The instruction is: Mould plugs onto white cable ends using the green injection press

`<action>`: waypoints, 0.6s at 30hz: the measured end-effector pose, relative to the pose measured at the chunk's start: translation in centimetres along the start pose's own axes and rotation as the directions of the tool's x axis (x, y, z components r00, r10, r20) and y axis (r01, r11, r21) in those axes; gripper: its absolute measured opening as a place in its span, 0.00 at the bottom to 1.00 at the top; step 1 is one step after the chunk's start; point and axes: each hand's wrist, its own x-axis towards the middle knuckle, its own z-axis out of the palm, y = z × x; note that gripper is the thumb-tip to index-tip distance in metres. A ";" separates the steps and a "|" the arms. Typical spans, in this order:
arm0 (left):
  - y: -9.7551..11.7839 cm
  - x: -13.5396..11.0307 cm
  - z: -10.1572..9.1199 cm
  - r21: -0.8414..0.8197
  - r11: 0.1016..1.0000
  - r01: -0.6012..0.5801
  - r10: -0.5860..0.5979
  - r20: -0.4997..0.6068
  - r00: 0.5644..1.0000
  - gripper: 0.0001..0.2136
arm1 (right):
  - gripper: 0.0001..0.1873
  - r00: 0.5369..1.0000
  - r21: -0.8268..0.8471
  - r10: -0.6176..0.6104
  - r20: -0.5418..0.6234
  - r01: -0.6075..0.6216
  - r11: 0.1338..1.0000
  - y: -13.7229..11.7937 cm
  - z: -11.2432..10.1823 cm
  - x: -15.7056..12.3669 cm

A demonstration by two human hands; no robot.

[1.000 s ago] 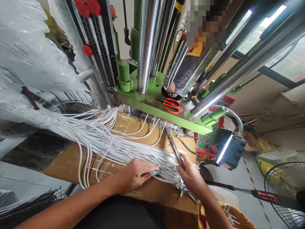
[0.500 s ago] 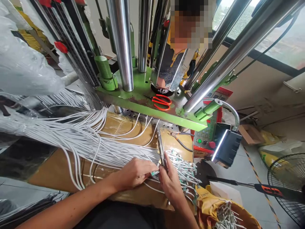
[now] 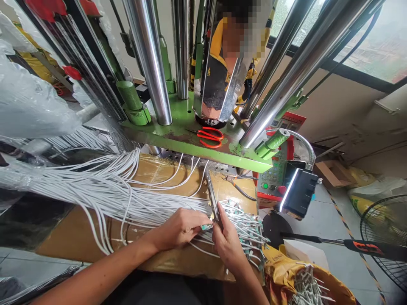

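Note:
My left hand (image 3: 181, 226) is closed in a pinch at the end of a white cable, where a small teal-green piece (image 3: 207, 227) shows beside the fingertips. My right hand (image 3: 227, 241) is wrapped round a slim metal tool (image 3: 212, 192), which slants up and away toward the press. The two hands nearly meet, with the tool's near end between them. Under and behind them runs a thick bundle of white cables (image 3: 152, 203). To the right of my right hand lie many cable ends with teal-green pieces (image 3: 243, 222). My fingers partly hide what each hand grips.
A green press plate (image 3: 178, 140) bears red-handled scissors (image 3: 210, 136). Pliers (image 3: 238, 186) lie on the brown-covered table (image 3: 171, 262). A lamp (image 3: 297, 192) hangs at the right, above a yellow bag (image 3: 337, 281) of white offcuts. A fan (image 3: 386, 241) stands far right.
The view has shifted slightly, so the press and lamp sit a little further left. Both hands keep nearly the same pose and hold.

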 end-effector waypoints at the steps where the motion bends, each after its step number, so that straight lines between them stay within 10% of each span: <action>1: 0.3 0.3 -0.1 -0.035 0.996 0.087 -0.088 -0.012 0.996 0.11 | 0.37 1.000 0.023 0.001 0.007 -0.002 1.000 -0.1 0.0 0.1; 5: 1.3 1.1 -0.8 -0.305 0.814 0.495 -0.531 -0.043 0.846 0.09 | 0.41 1.000 0.110 0.015 -0.001 -0.015 0.994 -0.2 0.1 0.3; 12: 0.7 1.2 -2.3 -0.598 0.602 0.528 -0.681 -0.040 0.731 0.12 | 0.42 0.995 0.182 0.095 0.031 -0.099 0.978 0.2 0.1 0.2; 18: -0.2 0.8 -2.1 -0.107 0.893 0.438 -0.449 -0.141 0.882 0.09 | 0.43 0.992 0.210 0.117 0.046 -0.124 0.970 0.1 0.1 0.4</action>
